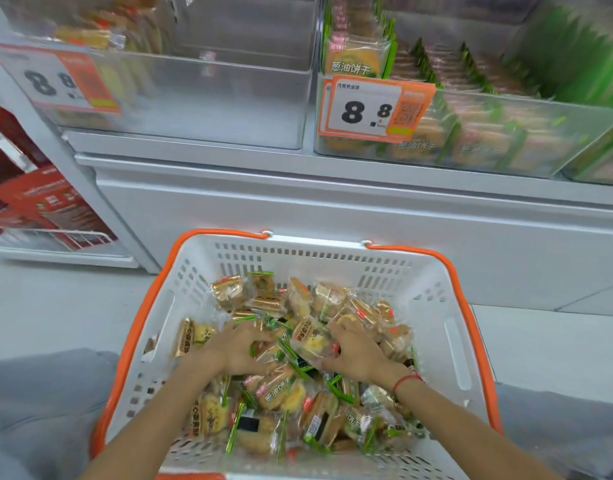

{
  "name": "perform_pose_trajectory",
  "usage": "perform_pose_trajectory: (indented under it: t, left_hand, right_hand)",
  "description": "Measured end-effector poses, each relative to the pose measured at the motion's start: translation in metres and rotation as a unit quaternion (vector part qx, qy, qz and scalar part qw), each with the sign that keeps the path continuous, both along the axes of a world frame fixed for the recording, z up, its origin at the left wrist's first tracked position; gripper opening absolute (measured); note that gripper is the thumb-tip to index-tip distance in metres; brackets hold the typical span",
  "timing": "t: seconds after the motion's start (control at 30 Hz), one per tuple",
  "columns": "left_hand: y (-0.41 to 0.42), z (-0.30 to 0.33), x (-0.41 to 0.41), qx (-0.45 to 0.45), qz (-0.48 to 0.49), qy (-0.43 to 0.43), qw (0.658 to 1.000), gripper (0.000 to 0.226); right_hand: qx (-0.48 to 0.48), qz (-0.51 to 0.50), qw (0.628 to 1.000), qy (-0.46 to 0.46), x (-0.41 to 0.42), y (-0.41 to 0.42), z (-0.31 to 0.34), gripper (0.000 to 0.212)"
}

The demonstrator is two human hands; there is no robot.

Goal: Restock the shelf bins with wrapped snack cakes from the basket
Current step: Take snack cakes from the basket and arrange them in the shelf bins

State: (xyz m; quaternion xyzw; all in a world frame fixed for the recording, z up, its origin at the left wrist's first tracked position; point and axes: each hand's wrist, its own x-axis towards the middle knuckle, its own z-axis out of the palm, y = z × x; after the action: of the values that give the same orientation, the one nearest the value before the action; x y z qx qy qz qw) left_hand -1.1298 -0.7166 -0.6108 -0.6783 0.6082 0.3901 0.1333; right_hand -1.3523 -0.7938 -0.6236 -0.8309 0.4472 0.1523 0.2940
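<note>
Fingers of both my hands are down in the heap of clear-wrapped snack cakes (263, 386): my left hand (241, 351) curls over several packets, and my right hand (358, 355) pinches one yellow cake packet (312, 339) by its edge. Restocking looks far from done, I judge. My white slotted plastic basket with orange handles (436, 292) is heaped with mixed packets. Up on the shelf, the clear plastic bin on the left (201, 98) is nearly bare, a few cakes at its far left, while the clear bin on the right (506, 140) holds packed rows of green-edged biscuit packets (353, 60).
</note>
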Motion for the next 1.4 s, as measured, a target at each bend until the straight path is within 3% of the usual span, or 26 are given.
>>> perform_pose_trajectory:
  t: [0.07,0.13,0.2,0.33,0.5,0.6,0.67,0.87,0.97,1.03,1.17,1.27,1.4]
  left_hand:
    - [-0.005,0.006,0.001,0.004,0.052,0.038,0.998,0.044]
    - [-0.01,0.013,-0.003,-0.047,0.117,0.073,0.989,0.03]
    - [-0.016,0.025,-0.009,-0.094,0.165,0.106,0.976,0.038]
    - [-0.024,0.054,-0.015,-0.077,0.196,0.209,0.955,0.058]
    - [-0.023,0.099,0.005,-0.119,0.263,0.363,0.886,0.04]
    - [-0.02,0.115,0.018,-0.167,0.289,0.375,0.865,0.031]
    - [-0.021,0.125,0.024,-0.218,0.328,0.404,0.826,0.026]
    - [-0.029,0.176,0.019,-0.43,0.439,0.467,0.636,0.018]
    - [-0.036,0.209,0.027,-0.537,0.446,0.432,0.571,0.013]
    - [-0.042,0.228,0.049,-0.635,0.437,0.311,0.556,0.011]
    - [-0.062,0.261,0.128,-0.763,0.462,0.06,0.448,0.028]
    - [-0.081,0.275,0.188,-0.768,0.445,-0.063,0.456,0.047]
    - [-0.101,0.277,0.237,-0.744,0.446,-0.087,0.49,0.067]
  right_hand:
    - [0.021,-0.014,1.0,-0.01,0.0,-0.002,0.001,0.04]
    - [0.063,-0.032,0.997,-0.032,-0.003,-0.005,0.009,0.06]
    - [0.095,-0.031,0.993,-0.066,-0.004,-0.011,0.024,0.074]
    - [0.135,-0.007,0.978,-0.159,0.007,-0.026,0.069,0.077]
    - [0.083,0.049,0.967,-0.238,0.027,-0.038,0.129,0.076]
    - [0.028,0.029,0.95,-0.309,0.036,-0.031,0.158,0.081]
    - [-0.008,-0.002,0.935,-0.354,0.042,-0.026,0.173,0.086]
    - [-0.085,-0.043,0.894,-0.437,0.083,-0.021,0.222,0.068]
    - [-0.159,-0.016,0.849,-0.504,0.123,-0.037,0.251,0.039]
    - [-0.189,0.002,0.83,-0.524,0.15,-0.048,0.273,0.036]
    - [-0.206,0.005,0.823,-0.53,0.199,-0.078,0.307,0.04]
    - [-0.218,-0.016,0.837,-0.501,0.226,-0.108,0.321,0.042]
    - [-0.239,-0.043,0.874,-0.422,0.264,-0.154,0.326,0.046]
